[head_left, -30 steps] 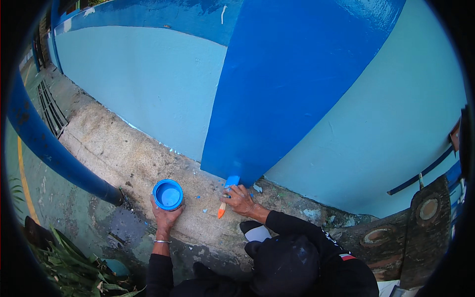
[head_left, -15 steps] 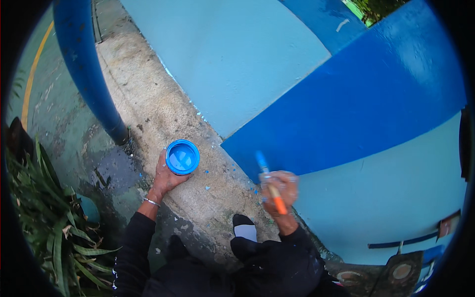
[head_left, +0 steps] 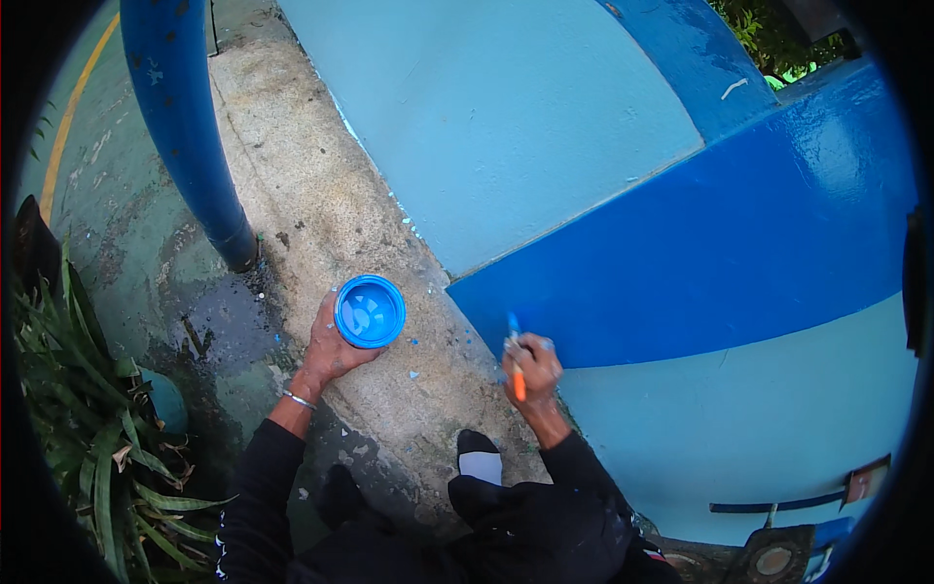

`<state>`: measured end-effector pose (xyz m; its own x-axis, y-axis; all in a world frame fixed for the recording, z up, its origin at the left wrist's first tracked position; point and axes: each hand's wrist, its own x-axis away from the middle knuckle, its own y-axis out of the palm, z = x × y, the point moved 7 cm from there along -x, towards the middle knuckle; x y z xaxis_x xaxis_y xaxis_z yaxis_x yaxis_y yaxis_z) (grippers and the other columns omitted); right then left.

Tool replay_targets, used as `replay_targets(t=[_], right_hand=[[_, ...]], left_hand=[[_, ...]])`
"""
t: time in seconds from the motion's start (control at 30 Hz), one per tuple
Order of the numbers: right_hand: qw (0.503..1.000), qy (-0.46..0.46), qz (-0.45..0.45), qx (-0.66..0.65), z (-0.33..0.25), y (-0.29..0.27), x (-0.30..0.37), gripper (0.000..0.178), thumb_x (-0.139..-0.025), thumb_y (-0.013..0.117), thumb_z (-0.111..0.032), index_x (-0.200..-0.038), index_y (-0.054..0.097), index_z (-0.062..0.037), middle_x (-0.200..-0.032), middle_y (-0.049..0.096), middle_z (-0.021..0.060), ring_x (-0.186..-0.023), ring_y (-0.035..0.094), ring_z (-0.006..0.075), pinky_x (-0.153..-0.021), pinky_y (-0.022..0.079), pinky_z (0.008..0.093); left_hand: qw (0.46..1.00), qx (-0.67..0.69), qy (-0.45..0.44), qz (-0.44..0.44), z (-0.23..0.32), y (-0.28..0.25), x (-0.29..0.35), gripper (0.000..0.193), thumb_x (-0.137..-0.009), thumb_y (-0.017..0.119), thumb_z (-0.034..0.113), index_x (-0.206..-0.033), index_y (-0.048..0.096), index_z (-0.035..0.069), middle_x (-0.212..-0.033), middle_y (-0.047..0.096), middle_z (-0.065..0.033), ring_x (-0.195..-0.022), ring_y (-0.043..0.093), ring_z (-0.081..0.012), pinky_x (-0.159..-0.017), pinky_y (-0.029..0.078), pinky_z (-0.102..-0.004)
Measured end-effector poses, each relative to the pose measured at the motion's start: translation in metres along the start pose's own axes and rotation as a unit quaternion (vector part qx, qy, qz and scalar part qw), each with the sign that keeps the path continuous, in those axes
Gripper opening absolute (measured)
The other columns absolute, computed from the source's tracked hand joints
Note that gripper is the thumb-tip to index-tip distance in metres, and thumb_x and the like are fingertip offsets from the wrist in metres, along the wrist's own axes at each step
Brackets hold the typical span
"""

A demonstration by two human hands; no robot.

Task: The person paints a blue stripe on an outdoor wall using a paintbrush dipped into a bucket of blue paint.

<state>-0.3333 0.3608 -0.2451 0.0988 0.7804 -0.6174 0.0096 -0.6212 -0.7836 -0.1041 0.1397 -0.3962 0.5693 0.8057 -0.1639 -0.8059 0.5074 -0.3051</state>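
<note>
Swung leftward: 1 brush [head_left: 519,386] | right hand [head_left: 535,368] pinching it | left hand [head_left: 331,346] clasping 1 blue cup [head_left: 370,343]

Paint [head_left: 366,311] in pot [head_left: 375,343], pot left of brush [head_left: 519,386], plant [head_left: 109,443] and post [head_left: 183,122] further left, wall [head_left: 681,263] right
</note>
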Motion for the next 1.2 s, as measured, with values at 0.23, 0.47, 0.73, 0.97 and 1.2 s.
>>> replay_targets(t=[0.23, 0.47, 0.73, 0.97, 1.2], right_hand=[[0.998, 0.037, -0.044, -0.006, -0.018, -0.017, -0.012, 0.021, -0.076, 0.083, 0.0, -0.093, 0.073, -0.0058, -0.097, 0.069, 0.0095, -0.083, 0.069, 0.0279, -0.067, 0.056, 0.037], [0.993, -0.002, 0.1, 0.063, -0.014, -0.107, -0.082, 0.025, -0.076, 0.084, 0.002, -0.096, 0.075, -0.0085, -0.099, 0.069, 0.0066, -0.082, 0.068, 0.0257, -0.066, 0.056, 0.0361], [0.986, -0.067, 0.056, 0.145, -0.056, -0.09, -0.077, 0.023, -0.072, 0.086, -0.014, -0.093, 0.082, -0.0229, -0.102, 0.066, -0.0004, -0.105, 0.057, 0.024, -0.088, 0.045, 0.0422], [0.983, -0.03, -0.183, 0.004, -0.031, 0.074, 0.037, 0.022, -0.083, 0.071, -0.007, -0.1, 0.08, -0.0166, -0.103, 0.068, 0.0046, -0.1, 0.062, 0.0272, -0.082, 0.043, 0.0436], [0.995, 0.047, 0.072, 0.042, 0.0, -0.066, -0.039, 0.019, -0.083, 0.08, -0.004, -0.1, 0.074, -0.0098, -0.098, 0.067, 0.0076, -0.088, 0.061, 0.026, -0.08, 0.046, 0.0431]], left_hand=[[1.0, 0.014, 0.006, 0.011, -0.015, 0.004, 0.002, 0.113, -0.06, 0.101, 0.032, -0.149, 0.038, 0.002, -0.137, 0.059, -0.0175, -0.128, 0.059, -0.0324, -0.109, 0.048, -0.0447], [0.999, 0.036, -0.014, 0.002, 0.001, 0.007, -0.001, 0.119, -0.061, 0.101, 0.033, -0.152, 0.032, 0.0, -0.141, 0.055, -0.0194, -0.13, 0.057, -0.0338, -0.112, 0.047, -0.0461], [0.999, -0.019, -0.026, 0.004, -0.013, -0.003, 0.005, 0.123, -0.06, 0.1, 0.039, -0.153, 0.031, -0.001, -0.143, 0.053, -0.0217, -0.133, 0.055, -0.0366, -0.114, 0.045, -0.0465], [1.0, -0.025, -0.006, -0.001, -0.008, 0.004, 0.001, 0.123, -0.06, 0.1, 0.04, -0.153, 0.031, -0.002, -0.143, 0.053, -0.0237, -0.133, 0.055, -0.0383, -0.114, 0.046, -0.0472], [1.0, -0.007, -0.009, 0.004, -0.008, 0.004, 0.0, 0.122, -0.061, 0.1, 0.038, -0.154, 0.03, -0.002, -0.143, 0.053, -0.0228, -0.132, 0.055, -0.0375, -0.113, 0.046, -0.047]])
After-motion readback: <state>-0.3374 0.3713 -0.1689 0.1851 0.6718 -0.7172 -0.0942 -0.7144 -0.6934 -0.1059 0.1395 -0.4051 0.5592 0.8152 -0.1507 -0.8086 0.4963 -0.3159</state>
